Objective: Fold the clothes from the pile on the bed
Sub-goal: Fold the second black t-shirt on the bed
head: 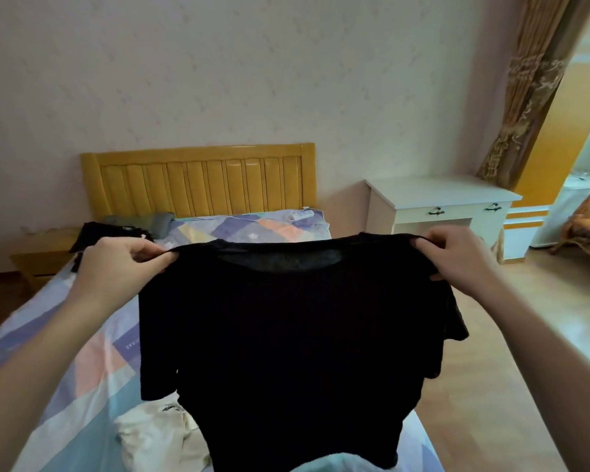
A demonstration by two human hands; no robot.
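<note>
A black short-sleeved shirt (286,335) hangs spread out in the air above the bed (92,352), its neckline at the top. My left hand (123,267) pinches the shirt's left shoulder. My right hand (457,258) pinches the right shoulder at the same height. Both sleeves droop at the sides. Below the shirt a crumpled cream garment (157,434) lies on the patchwork sheet. A dark folded garment (106,235) lies at the bed's far left, beside a grey one (147,219) near the headboard.
A yellow wooden headboard (198,178) stands against the wall. A small white object (302,206) lies on the sheet by it. A wooden bedside table (38,260) is on the left, a white desk (440,199) on the right, with wooden floor (491,386) alongside the bed.
</note>
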